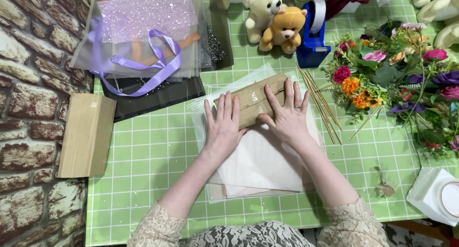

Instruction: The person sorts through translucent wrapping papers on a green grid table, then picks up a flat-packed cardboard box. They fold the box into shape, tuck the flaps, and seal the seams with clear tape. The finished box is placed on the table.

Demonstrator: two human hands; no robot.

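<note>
Pressing flat and open on the brown block (253, 101), the left hand (224, 127) and right hand (286, 115) have it partly rolled in clear film (229, 91), white sheets (263, 166) below unrolled.

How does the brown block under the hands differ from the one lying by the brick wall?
The brown block under the hands is wrapped in clear film and angled across the white sheets; the block by the brick wall is bare, lies on the table edge and looks larger. Left hand and right hand press the first; nobody touches the second. Both are tan and rectangular.
</note>
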